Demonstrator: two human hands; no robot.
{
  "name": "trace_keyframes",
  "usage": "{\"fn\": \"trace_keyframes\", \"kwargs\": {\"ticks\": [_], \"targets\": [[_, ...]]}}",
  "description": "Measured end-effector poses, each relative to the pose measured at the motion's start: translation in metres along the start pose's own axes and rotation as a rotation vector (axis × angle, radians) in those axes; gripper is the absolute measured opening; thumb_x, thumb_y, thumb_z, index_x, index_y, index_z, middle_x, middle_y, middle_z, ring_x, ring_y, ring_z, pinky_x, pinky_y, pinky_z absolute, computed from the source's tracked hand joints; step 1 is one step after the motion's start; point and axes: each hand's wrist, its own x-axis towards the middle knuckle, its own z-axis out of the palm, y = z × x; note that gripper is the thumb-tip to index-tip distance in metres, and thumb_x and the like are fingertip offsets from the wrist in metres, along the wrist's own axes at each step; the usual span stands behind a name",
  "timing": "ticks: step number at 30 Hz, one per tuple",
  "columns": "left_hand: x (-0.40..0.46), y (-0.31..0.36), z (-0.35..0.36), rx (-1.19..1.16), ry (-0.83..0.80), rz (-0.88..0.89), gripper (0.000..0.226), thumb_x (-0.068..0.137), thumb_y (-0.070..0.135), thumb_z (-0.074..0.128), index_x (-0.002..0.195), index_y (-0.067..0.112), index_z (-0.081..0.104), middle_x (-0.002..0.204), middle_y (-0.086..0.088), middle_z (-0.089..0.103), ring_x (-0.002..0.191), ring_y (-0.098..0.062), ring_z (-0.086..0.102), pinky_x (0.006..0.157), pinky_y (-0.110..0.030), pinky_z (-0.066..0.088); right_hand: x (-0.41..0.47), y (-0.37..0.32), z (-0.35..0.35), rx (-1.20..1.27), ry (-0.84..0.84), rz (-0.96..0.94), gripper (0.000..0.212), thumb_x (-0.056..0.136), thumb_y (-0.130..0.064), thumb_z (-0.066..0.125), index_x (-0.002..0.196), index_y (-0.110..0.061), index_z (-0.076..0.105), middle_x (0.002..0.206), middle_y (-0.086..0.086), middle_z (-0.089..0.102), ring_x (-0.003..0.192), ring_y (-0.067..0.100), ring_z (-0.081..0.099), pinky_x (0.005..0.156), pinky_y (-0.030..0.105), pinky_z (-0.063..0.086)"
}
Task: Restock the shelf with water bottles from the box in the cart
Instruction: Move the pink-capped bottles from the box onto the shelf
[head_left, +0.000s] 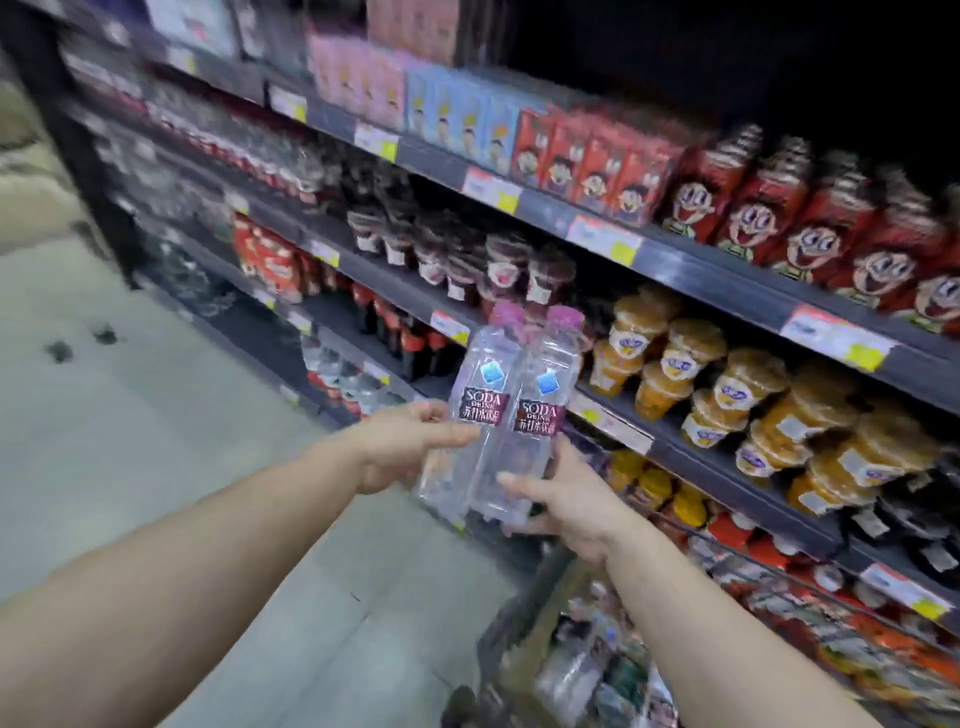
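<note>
Two clear bottles with pink caps are held side by side in front of the shelf, touching along their length and leaning a little to the left. The left bottle (475, 410) is in the left hand (410, 441), whose fingers wrap its lower half just under the dark label. The right bottle (535, 421) is in the right hand (566, 499), clamped low on the body with the thumb across the front near the base. Both caps point up towards the shelf (691, 270) with jars and cups.

They look full, so each probably has some weight, carried mostly below the grip if taken near the neck. The thin plastic would likely give under a hard squeeze, and the smooth wall and glossy label may slip. The squarish mid-body, at or just below the label, seems the surest place to hold; the cap is too small for carrying.

The cart (519, 623) sits below the right forearm, its contents blurred.
</note>
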Motion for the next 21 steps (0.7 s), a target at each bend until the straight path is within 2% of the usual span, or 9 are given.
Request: {"fn": "trace_keyframes", "kwargs": {"ticks": [4,6,8,10,12,15,17,19,21], "targets": [[-0.047,0.026,-0.122,-0.080,0.094,0.102,0.038,0.088,0.019,0.069,0.125,0.016,0.058,0.125,-0.012,0.069,0.108,-0.031,0.068,0.089,-0.049,0.056,0.051,-0.060,0.112,-0.028,-0.082,-0.122,0.051,0.085,-0.017,0.073,0.126,-0.024,0.045,0.123,0.002,0.065,0.110,0.025,0.066,0.083,0.065,0.051],[-0.072,0.036,-0.184,-0.123,0.113,0.129,0.035,0.091,0.020,0.066,0.124,0.024,0.056,0.118,-0.007,0.071,0.090,-0.024,0.074,0.065,-0.039,0.061,0.074,-0.085,0.173,-0.017,-0.123,-0.161,0.052,0.085,-0.019,0.074,0.128,-0.027,0.046,0.121,0.000,0.068,0.106,0.025,0.068,0.084,0.063,0.052],[-0.098,0.043,-0.240,-0.140,0.146,0.136,0.040,0.087,0.028,0.068,0.125,0.032,0.053,0.113,0.000,0.071,0.076,-0.018,0.074,0.053,-0.033,0.057,0.093,-0.106,0.233,-0.009,-0.158,-0.201,0.051,0.085,-0.019,0.074,0.127,-0.028,0.047,0.119,-0.001,0.069,0.104,0.026,0.069,0.086,0.063,0.051],[-0.119,0.054,-0.290,-0.143,0.187,0.172,0.051,0.083,0.034,0.071,0.130,0.035,0.050,0.118,0.004,0.069,0.082,-0.018,0.073,0.054,-0.034,0.056,0.109,-0.127,0.285,-0.002,-0.213,-0.232,0.049,0.086,-0.019,0.073,0.127,-0.029,0.049,0.120,-0.002,0.068,0.102,0.025,0.070,0.082,0.056,0.056],[-0.133,0.064,-0.333,-0.150,0.251,0.236,0.051,0.088,0.034,0.068,0.134,0.035,0.046,0.122,0.006,0.068,0.089,-0.015,0.072,0.053,-0.031,0.056,0.124,-0.151,0.328,0.007,-0.239,-0.249,0.049,0.086,-0.019,0.073,0.127,-0.030,0.049,0.120,-0.002,0.068,0.100,0.021,0.071,0.069,0.041,0.060],[-0.140,0.080,-0.386,-0.209,0.312,0.328,0.060,0.083,0.034,0.072,0.137,0.031,0.046,0.123,0.003,0.069,0.106,-0.021,0.069,0.071,-0.040,0.058,0.152,-0.184,0.374,-0.001,-0.256,-0.264,0.052,0.082,-0.027,0.076,0.126,-0.033,0.050,0.124,-0.002,0.065,0.106,0.022,0.068,0.076,0.048,0.059],[-0.136,0.089,-0.417,-0.257,0.318,0.368,0.059,0.085,0.032,0.072,0.138,0.027,0.047,0.125,-0.003,0.069,0.112,-0.028,0.067,0.081,-0.047,0.057,0.173,-0.203,0.397,-0.029,-0.246,-0.286,0.052,0.082,-0.030,0.076,0.127,-0.030,0.050,0.124,-0.002,0.063,0.109,0.021,0.065,0.071,0.045,0.058],[-0.128,0.096,-0.447,-0.310,0.309,0.385,0.052,0.089,0.029,0.070,0.136,0.024,0.048,0.124,-0.005,0.070,0.109,-0.030,0.069,0.080,-0.050,0.058,0.197,-0.219,0.415,-0.060,-0.240,-0.314,0.049,0.085,-0.028,0.073,0.128,-0.028,0.049,0.124,-0.002,0.063,0.108,0.019,0.065,0.063,0.037,0.056],[-0.112,0.103,-0.479,-0.331,0.285,0.397,0.051,0.089,0.029,0.070,0.135,0.023,0.048,0.124,-0.006,0.070,0.106,-0.031,0.070,0.078,-0.052,0.059,0.224,-0.234,0.431,-0.067,-0.268,-0.329,0.043,0.087,-0.025,0.071,0.125,-0.028,0.050,0.125,-0.001,0.063,0.106,0.019,0.067,0.063,0.037,0.057]]}}
